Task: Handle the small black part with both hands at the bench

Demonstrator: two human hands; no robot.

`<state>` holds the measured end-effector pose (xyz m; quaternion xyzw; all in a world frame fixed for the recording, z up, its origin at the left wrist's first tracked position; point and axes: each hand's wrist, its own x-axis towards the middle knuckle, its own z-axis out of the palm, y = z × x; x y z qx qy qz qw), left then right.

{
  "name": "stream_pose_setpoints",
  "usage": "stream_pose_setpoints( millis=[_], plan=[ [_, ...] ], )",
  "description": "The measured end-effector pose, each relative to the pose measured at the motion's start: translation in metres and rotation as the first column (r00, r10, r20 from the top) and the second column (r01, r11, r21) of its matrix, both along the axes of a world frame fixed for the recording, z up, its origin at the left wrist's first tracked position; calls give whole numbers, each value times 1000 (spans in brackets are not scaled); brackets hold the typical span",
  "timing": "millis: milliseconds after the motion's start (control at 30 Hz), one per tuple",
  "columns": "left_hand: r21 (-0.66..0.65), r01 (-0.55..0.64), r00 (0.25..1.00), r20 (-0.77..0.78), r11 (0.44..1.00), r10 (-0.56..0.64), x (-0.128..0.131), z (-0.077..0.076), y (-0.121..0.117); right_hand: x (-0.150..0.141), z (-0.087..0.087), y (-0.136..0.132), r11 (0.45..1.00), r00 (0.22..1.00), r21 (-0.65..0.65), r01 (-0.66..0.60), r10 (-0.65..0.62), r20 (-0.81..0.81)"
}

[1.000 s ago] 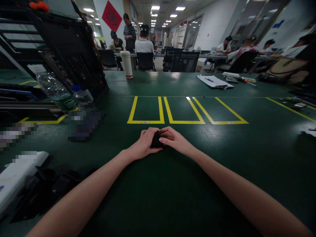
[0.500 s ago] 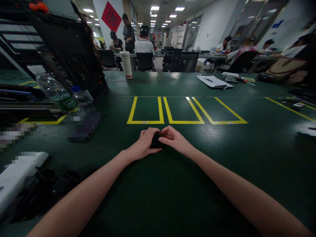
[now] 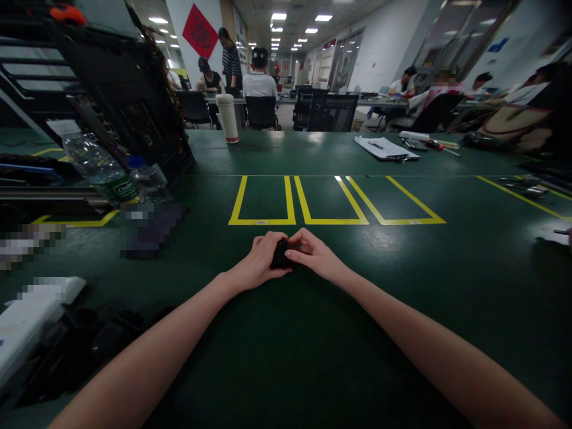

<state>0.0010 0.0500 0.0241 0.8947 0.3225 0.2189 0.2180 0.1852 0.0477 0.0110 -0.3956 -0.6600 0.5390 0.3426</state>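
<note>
A small black object [image 3: 279, 254] is sitting between the two hands, just above or on the green tabletop [image 3: 286, 333] — which of the two is not showing. Working it well is probably depending on the left hand [image 3: 257, 259] acting as a steady clamp while the right hand [image 3: 318, 256] is doing the fine work with light fingertip pressure; squeezing hard from both sides would likely be tilting so small a thing or hiding its edge from view.

As for the grip, the left hand is grasping the object, its fingers arching over the far side and its thumb reaching along the near side, so the object is lying in the opening between them. The right thumb is meeting its right edge, with the right fingers curling behind; whether they are pinching a part or only touching, I cannot tell.

Farther out, yellow tape outlines [image 3: 262, 222] are running just beyond the hands, a white cup [image 3: 228, 119] is standing near the far edge, and a clipboard [image 3: 386, 150] is lying to its right.
</note>
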Motion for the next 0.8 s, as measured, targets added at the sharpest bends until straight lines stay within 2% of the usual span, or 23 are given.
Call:
stream_pose_setpoints(
  millis=[133,333,567,700,800],
  plan=[
    [1,-4,1000,4,1000,4,0,2,-1,1,1,1,999,999,-44,-10,11,33],
    [-9,-9,1000,-5,1000,9,-2,-2,0,4,0,1,993,990,-33,-113,110,-90],
    [47,-37,998,46,998,35,1,-16,6,-2,-3,0,999,1000,30,17,-17,-22],
    [38,-22,999,38,999,20,1,-15,6,-1,-2,-1,1000,998,-1,11,-11,56],
    [30,-21,999,35,999,20,0,-13,5,3,-2,0,999,998,-15,-40,40,39]
  ],
)
